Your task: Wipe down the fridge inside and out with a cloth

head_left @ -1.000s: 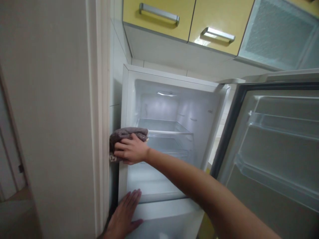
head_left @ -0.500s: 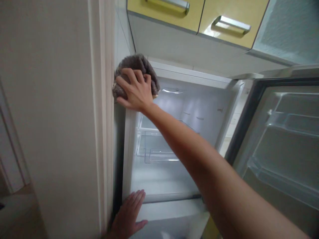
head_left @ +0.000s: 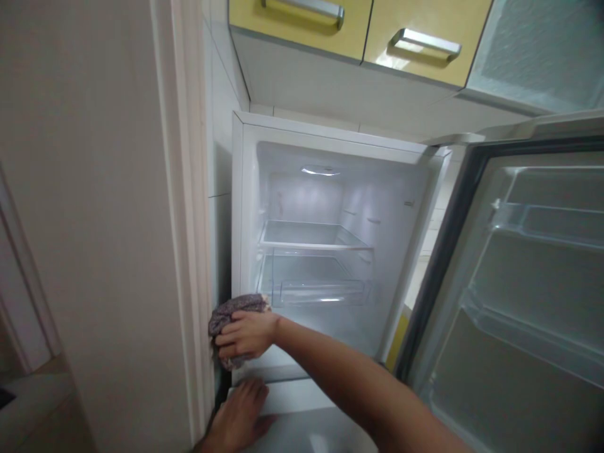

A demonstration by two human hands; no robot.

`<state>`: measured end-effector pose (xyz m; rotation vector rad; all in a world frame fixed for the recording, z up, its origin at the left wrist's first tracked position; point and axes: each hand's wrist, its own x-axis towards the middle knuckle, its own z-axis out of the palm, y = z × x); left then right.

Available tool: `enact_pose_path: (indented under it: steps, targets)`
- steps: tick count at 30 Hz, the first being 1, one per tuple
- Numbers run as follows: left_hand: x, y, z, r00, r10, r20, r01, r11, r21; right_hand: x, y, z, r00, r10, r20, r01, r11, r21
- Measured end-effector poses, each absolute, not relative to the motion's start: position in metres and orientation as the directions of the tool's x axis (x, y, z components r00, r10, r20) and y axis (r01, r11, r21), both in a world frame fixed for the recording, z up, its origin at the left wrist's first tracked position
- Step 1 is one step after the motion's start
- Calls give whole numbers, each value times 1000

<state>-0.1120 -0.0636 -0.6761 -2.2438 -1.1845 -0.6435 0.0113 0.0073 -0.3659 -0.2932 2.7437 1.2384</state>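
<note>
Right hand (head_left: pixel 245 335) presses a soft grey-brown terry cloth (head_left: pixel 233 310) low on the white fridge's left edge (head_left: pixel 236 220).
Bunched in closed fingers, it looks light and floppy, best held wadded; left hand (head_left: pixel 238 418) lies flat, fingers spread, on the lower door.

My right hand (head_left: pixel 245 335) and forearm bare, no sleeve in view; left hand (head_left: pixel 238 416) bare, no rings, no watch.

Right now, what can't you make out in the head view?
- Cloth: mostly covered by the right hand; its size and shape unclear.
- Fridge outer left side: hidden in the dark gap beside the wall.
- Left hand: wrist cut off by the bottom edge.
- Fridge door: right part cut off by the frame edge.
- Cupboards: tops cut off.
</note>
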Motion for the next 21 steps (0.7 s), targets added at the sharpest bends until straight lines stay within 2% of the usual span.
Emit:
enact_pose_path:
  steps: [2, 3, 5, 8, 10, 13, 18, 21]
  targets:
    - [-111, -64, -674, 498, 627, 599, 849, -493, -190, 14, 17, -315, -974, -200, -110, -214, 637, 740]
    - [-110, -64, -674, 496, 641, 585, 850, -496, -178, 14, 21, -288, -981, -195, -13, -140, 656, 742]
    - [-110, -65, -674, 485, 689, 539, 860, -487, -151, 11, 27, -246, -960, -64, 272, 153, 695, 702]
    - [-107, -66, -679, 444, 772, 455, 889, -443, -116, -2, 26, -231, -758, 156, 633, 537, 701, 469]
    - [-104, -66, -685, 417, 802, 428, 904, -414, -105, -12, 22, -256, -644, 246, 724, 629, 708, 319]
    - [-103, -66, -693, 385, 827, 411, 920, -377, -103, -16, 15, -329, -647, 303, 700, 599, 770, 220]
    - [-104, -68, -696, 346, 861, 373, 938, -329, -110, 1, 0, -465, -903, 174, 392, 293, 918, 268]
    - [-106, -68, -694, 335, 879, 340, 942, -313, -119, 10, -10, -520, -936, 207, 284, 271, 940, 209]
